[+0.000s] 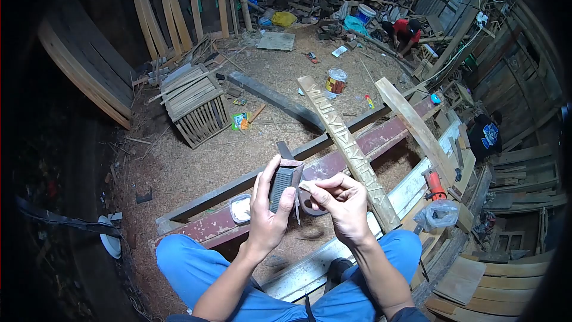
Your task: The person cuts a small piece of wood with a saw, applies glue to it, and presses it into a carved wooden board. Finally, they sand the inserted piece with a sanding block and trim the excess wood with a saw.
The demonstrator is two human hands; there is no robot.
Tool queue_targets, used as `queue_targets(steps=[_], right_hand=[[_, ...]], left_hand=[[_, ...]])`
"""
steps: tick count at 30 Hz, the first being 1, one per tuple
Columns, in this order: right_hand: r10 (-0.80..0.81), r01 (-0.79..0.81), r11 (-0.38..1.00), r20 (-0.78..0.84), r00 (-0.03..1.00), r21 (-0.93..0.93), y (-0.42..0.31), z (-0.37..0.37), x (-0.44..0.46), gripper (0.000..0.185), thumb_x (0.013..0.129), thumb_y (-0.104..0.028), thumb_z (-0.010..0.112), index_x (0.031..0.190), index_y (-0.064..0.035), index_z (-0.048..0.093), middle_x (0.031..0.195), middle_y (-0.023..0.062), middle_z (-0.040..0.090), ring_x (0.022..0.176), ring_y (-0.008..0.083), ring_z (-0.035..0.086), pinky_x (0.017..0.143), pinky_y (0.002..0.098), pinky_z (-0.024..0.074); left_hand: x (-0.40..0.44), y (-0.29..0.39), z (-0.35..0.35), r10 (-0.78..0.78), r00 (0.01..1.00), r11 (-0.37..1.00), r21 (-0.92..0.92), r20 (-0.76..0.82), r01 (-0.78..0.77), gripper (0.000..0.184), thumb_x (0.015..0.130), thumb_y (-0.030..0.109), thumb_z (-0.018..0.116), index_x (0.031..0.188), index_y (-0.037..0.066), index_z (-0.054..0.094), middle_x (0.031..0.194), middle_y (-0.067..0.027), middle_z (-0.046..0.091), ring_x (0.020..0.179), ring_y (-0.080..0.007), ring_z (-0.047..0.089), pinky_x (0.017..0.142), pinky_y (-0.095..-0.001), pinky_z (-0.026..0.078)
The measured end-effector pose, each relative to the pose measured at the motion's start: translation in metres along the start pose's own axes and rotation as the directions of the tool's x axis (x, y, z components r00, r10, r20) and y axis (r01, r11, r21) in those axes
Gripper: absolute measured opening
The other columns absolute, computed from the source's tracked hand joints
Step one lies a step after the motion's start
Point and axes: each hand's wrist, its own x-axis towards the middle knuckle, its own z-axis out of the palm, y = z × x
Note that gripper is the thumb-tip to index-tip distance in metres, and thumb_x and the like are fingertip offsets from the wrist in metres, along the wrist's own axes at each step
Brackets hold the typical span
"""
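Note:
My left hand [268, 203] is wrapped around a dark grey ribbed block [281, 189], held up above my lap. A thin brownish sheet [292, 163] that looks like sandpaper lies along the block's upper edge and far side. Just to the right, my right hand [341, 203] pinches a small tan piece [307, 186] between thumb and forefinger. Whether that piece joins the sheet, I cannot tell. Beyond my right hand, a long carved wooden board [353, 154] with a zigzag pattern rests across the beams.
A white tub [241, 209] stands by my left forearm. A maroon plank [387, 136] and a white plank [298, 279] run beneath the carved board. At right are a red power tool [435, 186] and a plastic bag [438, 214]. A person in red [407, 34] crouches far off.

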Motion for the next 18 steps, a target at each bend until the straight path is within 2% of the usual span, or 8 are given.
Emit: queue_targets(steps=[2,5,9,11,12,14,16,18], right_hand=[[0.028,-0.028,1.0,0.002,1.0,0.007,0.0,-0.004,0.002,0.013,0.094,-0.001,0.075,0.107,0.0034,0.072,0.102,0.0144,0.078,0.075,0.0098,0.068,0.071,0.0226,0.0573],[0.061,-0.06,0.995,-0.015,0.998,0.079,0.003,-0.005,0.005,0.015,0.096,-0.002,0.075,0.109,0.0046,0.072,0.1,0.0133,0.077,0.075,0.0096,0.067,0.071,0.0227,0.0557],[0.051,-0.05,0.996,-0.008,0.999,0.077,0.01,-0.002,0.007,0.017,0.097,-0.004,0.074,0.111,0.0051,0.073,0.099,0.0117,0.076,0.076,0.0097,0.066,0.071,0.0226,0.0538],[0.044,-0.043,0.998,-0.024,0.999,0.044,0.009,0.006,0.003,0.016,0.1,-0.006,0.071,0.114,0.003,0.073,0.089,0.0042,0.071,0.075,0.0056,0.061,0.062,0.0185,0.0463],[0.04,-0.039,0.999,-0.037,0.999,0.032,0.007,0.006,0.001,0.016,0.1,-0.006,0.071,0.114,0.003,0.073,0.089,0.0042,0.071,0.075,0.0056,0.061,0.062,0.0185,0.0463],[0.028,-0.031,0.999,-0.054,0.998,-0.044,0.005,0.001,-0.004,0.017,0.097,-0.005,0.074,0.111,0.0036,0.074,0.1,0.0108,0.076,0.076,0.0102,0.065,0.07,0.0223,0.0522],[0.009,-0.025,0.996,-0.177,0.984,-0.088,0.002,-0.003,-0.008,0.015,0.095,-0.004,0.076,0.107,0.0041,0.073,0.102,0.0124,0.078,0.075,0.0103,0.067,0.067,0.023,0.0534],[0.009,-0.04,0.99,-0.228,0.974,-0.133,0.0,-0.015,-0.015,0.015,0.094,-0.004,0.077,0.106,0.0042,0.073,0.1,0.012,0.078,0.074,0.0105,0.068,0.066,0.0234,0.0544]], left_hand=[[0.0,0.001,-0.001,0.008,1.0,1.0,0.022,-0.002,-0.008,0.06,0.104,0.031,0.062,0.153,0.002,0.044,0.135,-0.0215,0.058,0.127,-0.0324,0.057,0.111,-0.0422,0.042],[0.0,-0.001,-0.002,0.025,1.0,0.999,0.024,0.003,-0.025,0.06,0.104,0.031,0.062,0.153,0.002,0.044,0.135,-0.0217,0.059,0.128,-0.0326,0.057,0.111,-0.0421,0.042],[0.0,-0.001,-0.007,0.03,1.0,0.999,0.02,0.003,-0.03,0.06,0.104,0.031,0.061,0.153,0.001,0.044,0.134,-0.0217,0.059,0.127,-0.0324,0.058,0.11,-0.0418,0.043],[-0.001,-0.003,-0.007,0.008,1.0,1.0,-0.016,0.003,-0.008,0.059,0.104,0.031,0.062,0.153,0.001,0.045,0.134,-0.0213,0.059,0.125,-0.0319,0.059,0.109,-0.0414,0.044],[0.0,-0.002,-0.007,0.009,1.0,0.999,-0.032,0.012,-0.009,0.059,0.104,0.031,0.062,0.153,0.001,0.045,0.134,-0.0213,0.059,0.125,-0.0319,0.059,0.109,-0.0414,0.044],[0.005,0.001,-0.005,0.0,1.0,0.994,-0.109,0.029,0.003,0.059,0.104,0.031,0.062,0.152,0.001,0.046,0.133,-0.0211,0.059,0.123,-0.0316,0.06,0.108,-0.041,0.045],[0.011,0.001,-0.002,0.016,0.999,0.994,-0.109,0.051,-0.01,0.06,0.103,0.031,0.062,0.152,0.001,0.046,0.132,-0.0212,0.06,0.122,-0.0316,0.06,0.107,-0.0411,0.045],[0.014,-0.003,0.004,0.012,0.997,0.993,-0.116,0.079,-0.003,0.06,0.104,0.032,0.061,0.152,0.001,0.046,0.131,-0.0217,0.06,0.121,-0.032,0.061,0.106,-0.0412,0.046]])
